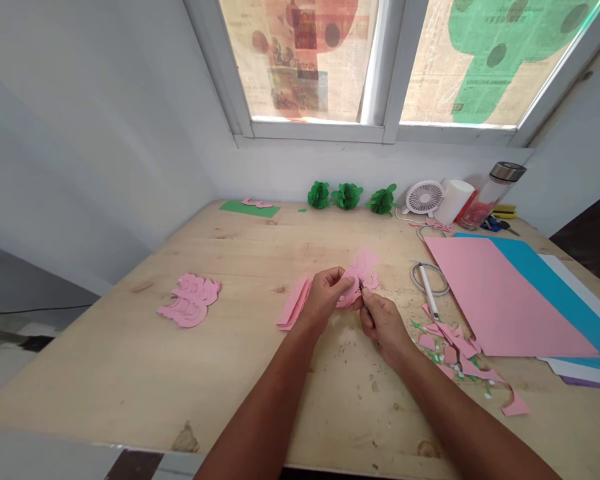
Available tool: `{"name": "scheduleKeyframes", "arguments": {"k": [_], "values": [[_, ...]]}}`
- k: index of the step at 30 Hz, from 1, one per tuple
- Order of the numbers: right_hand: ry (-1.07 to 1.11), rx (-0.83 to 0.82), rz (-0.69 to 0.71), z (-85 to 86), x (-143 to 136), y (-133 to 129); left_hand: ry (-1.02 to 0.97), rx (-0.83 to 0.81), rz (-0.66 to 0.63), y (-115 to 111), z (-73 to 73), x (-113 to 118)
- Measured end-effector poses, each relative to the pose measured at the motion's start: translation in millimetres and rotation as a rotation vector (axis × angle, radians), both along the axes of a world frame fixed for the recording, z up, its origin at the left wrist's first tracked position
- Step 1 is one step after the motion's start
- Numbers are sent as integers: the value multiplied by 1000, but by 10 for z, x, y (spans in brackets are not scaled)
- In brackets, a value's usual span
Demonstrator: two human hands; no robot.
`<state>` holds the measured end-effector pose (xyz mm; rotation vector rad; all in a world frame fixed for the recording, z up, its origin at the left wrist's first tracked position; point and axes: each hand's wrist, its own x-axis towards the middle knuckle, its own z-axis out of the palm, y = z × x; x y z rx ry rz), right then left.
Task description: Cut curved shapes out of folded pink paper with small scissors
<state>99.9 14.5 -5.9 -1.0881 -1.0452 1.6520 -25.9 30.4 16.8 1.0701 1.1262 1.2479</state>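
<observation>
My left hand pinches curved pink paper | my right hand grips slim dark cutting tool | I'd best turn paper, blade steady

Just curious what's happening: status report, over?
Left hand pinching pink paper. Right hand gripping dark-bladed tool against it. Folded pink sheets beside left hand.

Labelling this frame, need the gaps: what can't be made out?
Dark tool, head view: mostly covered by the right hand, so its type is unclear.
Held pink paper, head view: partly covered by the left hand; full outline hidden.
Folded pink paper, head view: right side partly behind the left hand.
Newspaper on the window, head view: print too small to read.
</observation>
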Motion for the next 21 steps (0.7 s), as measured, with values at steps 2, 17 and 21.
{"name": "scheduleKeyframes", "arguments": {"k": [2,17,21], "values": [[5,-2,1,3,-7,-1,-51,-17,18,8,-32,-2],[80,30,-40,-44,3,11,-350,-79,-16,5,-35,55],[127,47,-50,-42,4,16,-365,-60,-38,-10,-19,85]]}}
